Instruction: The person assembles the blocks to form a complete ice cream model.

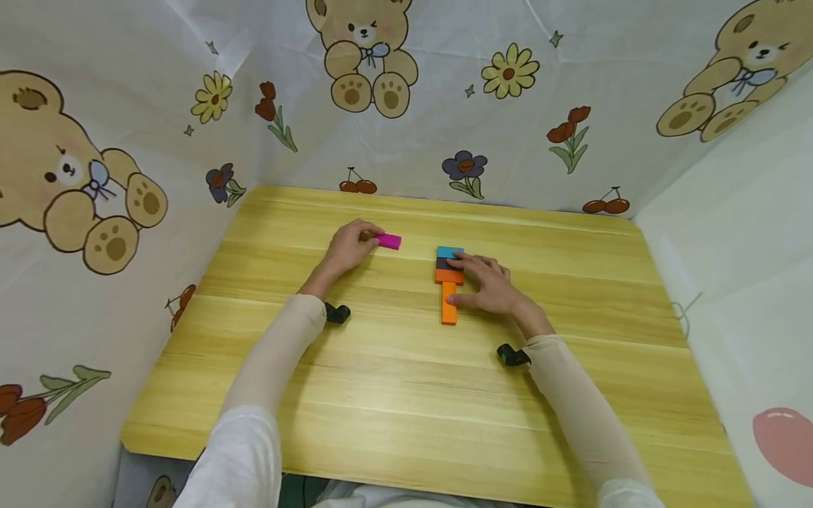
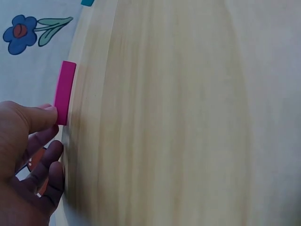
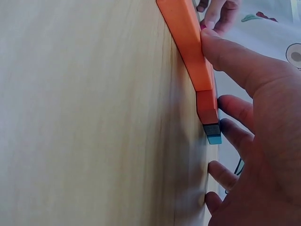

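At the far left of the middle, my left hand (image 1: 350,247) pinches one end of a magenta block (image 1: 390,242) between thumb and fingers. The left wrist view shows that block (image 2: 65,94) jutting out past the thumb tip. Flat blocks lie together on the table: a light blue one (image 1: 447,251), a dark one (image 1: 442,263) and a wider orange-red one (image 1: 449,277) stacked in rows. Below them a narrow orange block (image 1: 448,314) points toward me, its end against the orange-red one. My right hand (image 1: 492,283) rests on this group, thumb at the narrow block, fingertips over the dark and blue ones.
The wooden table (image 1: 406,402) reaches back to a patterned cloth (image 1: 406,155) with printed bears and flowers. Small black wrist cameras, one on the left wrist (image 1: 338,313) and one on the right wrist (image 1: 513,355), stick out inward from the sleeves.
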The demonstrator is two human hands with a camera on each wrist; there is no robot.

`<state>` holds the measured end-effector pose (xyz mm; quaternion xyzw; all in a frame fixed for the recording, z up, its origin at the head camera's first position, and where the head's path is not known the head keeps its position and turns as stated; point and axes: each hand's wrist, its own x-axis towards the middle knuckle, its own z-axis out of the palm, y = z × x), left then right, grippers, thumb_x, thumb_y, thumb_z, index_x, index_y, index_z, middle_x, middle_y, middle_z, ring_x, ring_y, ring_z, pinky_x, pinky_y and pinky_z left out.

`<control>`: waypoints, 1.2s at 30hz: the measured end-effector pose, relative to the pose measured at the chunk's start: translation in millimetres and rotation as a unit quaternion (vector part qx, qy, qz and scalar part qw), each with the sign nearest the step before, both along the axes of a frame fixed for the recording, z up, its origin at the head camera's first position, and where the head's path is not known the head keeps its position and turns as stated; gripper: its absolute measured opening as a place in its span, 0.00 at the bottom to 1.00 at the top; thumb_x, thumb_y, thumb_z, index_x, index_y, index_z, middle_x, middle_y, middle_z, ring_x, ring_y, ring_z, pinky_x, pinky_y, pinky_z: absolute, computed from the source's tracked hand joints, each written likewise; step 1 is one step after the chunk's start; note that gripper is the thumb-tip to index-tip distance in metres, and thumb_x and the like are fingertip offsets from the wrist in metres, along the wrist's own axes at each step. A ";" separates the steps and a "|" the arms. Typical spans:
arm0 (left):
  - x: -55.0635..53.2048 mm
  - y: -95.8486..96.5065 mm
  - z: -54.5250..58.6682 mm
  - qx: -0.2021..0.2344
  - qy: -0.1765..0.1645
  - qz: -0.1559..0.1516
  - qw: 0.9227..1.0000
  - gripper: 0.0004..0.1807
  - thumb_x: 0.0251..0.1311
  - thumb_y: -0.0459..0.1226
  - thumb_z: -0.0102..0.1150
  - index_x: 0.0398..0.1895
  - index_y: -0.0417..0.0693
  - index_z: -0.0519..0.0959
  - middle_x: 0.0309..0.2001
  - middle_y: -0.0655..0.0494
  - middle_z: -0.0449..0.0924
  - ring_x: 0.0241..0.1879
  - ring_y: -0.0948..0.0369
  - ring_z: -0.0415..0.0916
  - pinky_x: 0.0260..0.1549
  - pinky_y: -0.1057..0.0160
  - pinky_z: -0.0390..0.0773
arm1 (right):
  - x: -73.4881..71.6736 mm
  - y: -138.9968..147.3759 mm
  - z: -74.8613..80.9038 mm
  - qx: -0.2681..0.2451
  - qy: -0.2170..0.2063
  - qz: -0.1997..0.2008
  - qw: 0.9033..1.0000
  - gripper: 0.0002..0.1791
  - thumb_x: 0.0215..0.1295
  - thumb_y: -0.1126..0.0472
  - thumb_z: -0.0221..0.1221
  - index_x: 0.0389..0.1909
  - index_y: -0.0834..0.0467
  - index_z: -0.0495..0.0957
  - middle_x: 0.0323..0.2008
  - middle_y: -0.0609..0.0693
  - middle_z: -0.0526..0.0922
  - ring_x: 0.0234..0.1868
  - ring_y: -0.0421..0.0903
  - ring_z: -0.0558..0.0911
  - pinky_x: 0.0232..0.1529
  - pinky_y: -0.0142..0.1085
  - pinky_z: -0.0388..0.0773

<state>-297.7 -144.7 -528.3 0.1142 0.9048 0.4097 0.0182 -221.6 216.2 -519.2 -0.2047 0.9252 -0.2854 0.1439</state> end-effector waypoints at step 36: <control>-24.9 68.4 -5.4 -0.003 0.019 0.022 1.000 0.15 0.74 0.41 0.67 0.59 0.49 0.86 0.54 0.50 0.84 0.49 0.53 0.75 0.53 0.51 0.75 | 1.6 3.0 -1.5 -0.017 -0.015 0.000 1.000 0.49 0.67 0.32 0.68 0.85 0.33 0.58 0.90 0.42 0.47 0.88 0.65 0.43 0.81 0.69 0.34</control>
